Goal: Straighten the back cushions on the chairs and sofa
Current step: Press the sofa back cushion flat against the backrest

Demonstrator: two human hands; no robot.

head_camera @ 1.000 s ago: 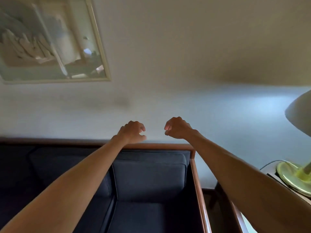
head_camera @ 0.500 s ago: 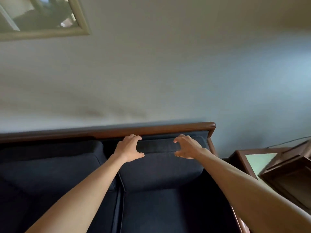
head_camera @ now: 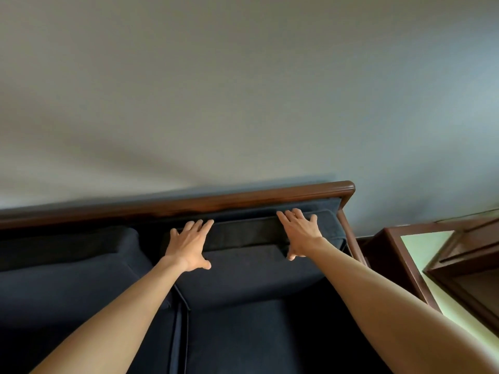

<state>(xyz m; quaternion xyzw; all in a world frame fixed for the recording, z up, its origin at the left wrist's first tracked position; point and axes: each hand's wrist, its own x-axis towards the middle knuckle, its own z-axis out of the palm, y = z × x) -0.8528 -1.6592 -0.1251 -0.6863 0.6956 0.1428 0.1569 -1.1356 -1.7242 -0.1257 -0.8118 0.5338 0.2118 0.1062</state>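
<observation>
A dark blue sofa with a brown wooden frame [head_camera: 189, 205] stands against the wall. Its right back cushion [head_camera: 243, 271] leans under the top rail. My left hand [head_camera: 189, 245] lies flat on the cushion's upper left edge, fingers spread over the top. My right hand [head_camera: 299, 233] presses flat on the upper right edge, fingers over the top and thumb down the front. Neither hand closes around anything. A second back cushion [head_camera: 67, 265] sits to the left, untouched.
The sofa's right wooden arm [head_camera: 351, 238] runs down beside the cushion. A dark wooden side table [head_camera: 421, 255] with a pale green top stands right of the sofa. Plain wall rises behind, and seat cushions [head_camera: 243, 336] lie below.
Both hands dropped from in front of the wall onto the right back cushion's top and opened from curled to flat. The view tilted down; the picture frame and lamp left the view.
</observation>
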